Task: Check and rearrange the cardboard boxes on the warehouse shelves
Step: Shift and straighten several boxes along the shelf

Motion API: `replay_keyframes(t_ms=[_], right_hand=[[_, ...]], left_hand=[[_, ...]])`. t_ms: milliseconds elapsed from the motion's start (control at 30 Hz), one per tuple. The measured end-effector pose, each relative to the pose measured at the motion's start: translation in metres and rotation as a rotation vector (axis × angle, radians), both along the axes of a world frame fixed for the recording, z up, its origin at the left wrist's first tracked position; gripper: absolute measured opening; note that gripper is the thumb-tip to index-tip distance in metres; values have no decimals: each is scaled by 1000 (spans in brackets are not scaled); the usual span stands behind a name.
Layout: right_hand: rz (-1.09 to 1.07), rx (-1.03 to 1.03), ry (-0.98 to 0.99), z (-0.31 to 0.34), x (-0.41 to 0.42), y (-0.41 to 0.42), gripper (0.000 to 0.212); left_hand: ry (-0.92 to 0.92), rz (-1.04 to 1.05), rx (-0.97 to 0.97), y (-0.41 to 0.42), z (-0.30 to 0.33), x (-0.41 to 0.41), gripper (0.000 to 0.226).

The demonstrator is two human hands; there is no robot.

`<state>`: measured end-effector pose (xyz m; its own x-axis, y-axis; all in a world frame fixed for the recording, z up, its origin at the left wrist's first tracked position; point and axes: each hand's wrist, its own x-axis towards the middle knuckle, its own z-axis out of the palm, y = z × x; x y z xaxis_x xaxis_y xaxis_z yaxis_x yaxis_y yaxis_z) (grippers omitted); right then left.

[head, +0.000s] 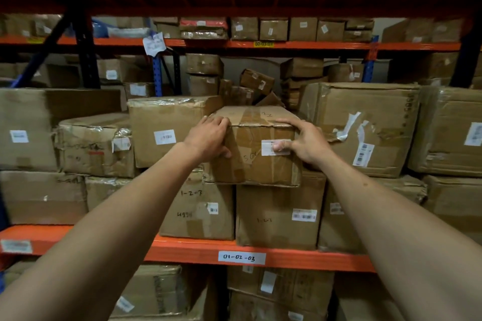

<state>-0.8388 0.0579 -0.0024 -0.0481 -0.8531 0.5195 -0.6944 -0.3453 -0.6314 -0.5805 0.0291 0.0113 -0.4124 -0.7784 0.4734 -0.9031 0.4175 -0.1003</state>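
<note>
While its long axis runs back into the shelf, both hands' grip clasps the taped box (257,148) at its front corners.

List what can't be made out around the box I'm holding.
- Barcode label on the held box, head view: print too small, right hand covers its right end.
- Box's left corner: hidden under left hand.
- Boxes behind: blurred, partly blocked.
- Beam tag, lower left: blurred.
</note>
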Motion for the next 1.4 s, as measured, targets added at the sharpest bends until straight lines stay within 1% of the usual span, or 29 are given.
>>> replay_keyframes(t_ms=[200, 400, 667, 733, 833, 900, 1033, 1100, 1200, 1267, 1400], right_hand=[[0, 18, -14, 1, -9, -51, 72], [-10, 16, -18, 1, -14, -90, 74], [-22, 72, -7, -1, -12, -92, 76], [-56, 111, 20, -3, -5, -86, 77], [-128, 181, 46, -8, 7, -65, 81], [-145, 212, 57, -11, 6, -43, 82], [-188, 249, 210, -12, -21, 0, 76], [-224, 267, 247, -9, -42, 20, 74], [-333, 264, 239, 1, -80, 50, 72], [-414, 242, 209, 10, -106, 65, 74], [-524, 181, 47, 22, -159, 86, 79]], left_hand=[[-39, 58, 6, -47, 7, -14, 82], [3, 67, 30, -83, 6, -18, 87], [13, 63, 47, -90, 5, -19, 85], [-5, 67, 58, -88, 1, -20, 90], [-26, 109, 45, -82, -17, -18, 107], [-37, 128, 52, -75, -26, -15, 114], [-67, 102, 72, -56, -25, -20, 115], [-61, 63, 65, -49, -19, -33, 113], [-21, -39, 66, -37, -8, -67, 113], [4, -121, 61, -29, -1, -89, 113], [118, -295, 90, -22, 10, -141, 110]])
